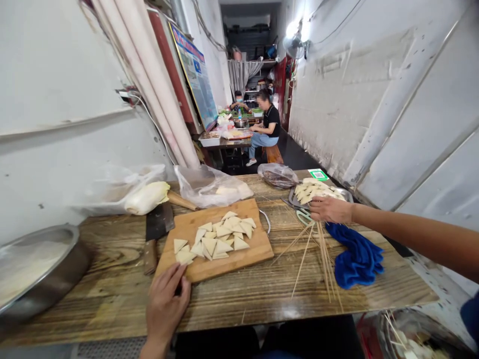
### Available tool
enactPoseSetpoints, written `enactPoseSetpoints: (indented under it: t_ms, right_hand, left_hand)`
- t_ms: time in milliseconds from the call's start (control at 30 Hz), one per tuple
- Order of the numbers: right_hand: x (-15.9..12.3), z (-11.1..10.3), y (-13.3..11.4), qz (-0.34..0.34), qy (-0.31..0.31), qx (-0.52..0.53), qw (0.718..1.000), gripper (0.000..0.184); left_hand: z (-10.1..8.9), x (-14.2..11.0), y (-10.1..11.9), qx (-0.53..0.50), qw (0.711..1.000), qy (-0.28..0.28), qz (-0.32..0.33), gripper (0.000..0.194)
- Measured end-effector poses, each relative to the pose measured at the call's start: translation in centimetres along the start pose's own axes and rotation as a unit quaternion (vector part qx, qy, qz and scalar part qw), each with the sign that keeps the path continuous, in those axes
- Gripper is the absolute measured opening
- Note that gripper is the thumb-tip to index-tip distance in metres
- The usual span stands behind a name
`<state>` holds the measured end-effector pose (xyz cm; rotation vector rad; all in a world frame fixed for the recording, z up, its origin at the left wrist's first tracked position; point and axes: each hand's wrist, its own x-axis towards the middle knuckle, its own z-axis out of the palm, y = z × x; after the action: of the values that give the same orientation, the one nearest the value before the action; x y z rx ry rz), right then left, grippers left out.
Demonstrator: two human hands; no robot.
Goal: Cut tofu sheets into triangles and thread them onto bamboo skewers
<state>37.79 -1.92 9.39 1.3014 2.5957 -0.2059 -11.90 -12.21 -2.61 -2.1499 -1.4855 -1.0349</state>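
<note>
Pale triangular slices (217,237), which look like tofu, lie in a loose pile on the wooden cutting board (239,262). At the board's near left corner my left hand (168,294) rests palm down, fingertips beside the closest slices, holding nothing. Over on the right, my right hand (331,208) is closed at the near edge of a tray of skewered slices (314,189). Thin bamboo skewers (325,259) fan out from beneath it toward me; its fingers appear to be on their far ends, though the grip itself is hidden. Green-handled scissors (304,216) lie beside its fingertips.
A cleaver (159,224) lies left of the board, near a cabbage (147,198) and a large metal bowl (41,269). Plastic bags (213,184) line the far edge. A blue cloth (355,257) is at right; a bin (415,334) stands below. Two people sit farther back.
</note>
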Motion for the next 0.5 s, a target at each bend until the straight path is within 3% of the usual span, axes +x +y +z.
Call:
enactPoseSetpoints:
  t_ms: [100, 200, 267, 500]
  right_hand:
    - [0.2, 0.6, 0.5, -0.039, -0.011, -0.033, 0.999, 0.019]
    - [0.5, 0.8, 0.9, -0.156, 0.071, -0.158, 0.973, 0.018]
    - [1.5, 0.7, 0.6, -0.186, 0.118, -0.220, 0.950, 0.020]
    - [9.4, 1.0, -2.1, -0.103, 0.133, -0.209, 0.963, 0.023]
  left_hand:
    - [0.0, 0.1, 0.0, -0.003, 1.000, 0.002, -0.002, 0.030]
    - [0.1, 0.2, -0.2, -0.009, 1.000, 0.009, 0.006, 0.031]
    - [0.1, 0.2, -0.3, -0.016, 1.000, 0.009, 0.014, 0.031]
    - [-0.1, 0.6, -0.1, -0.020, 0.999, 0.020, 0.036, 0.029]
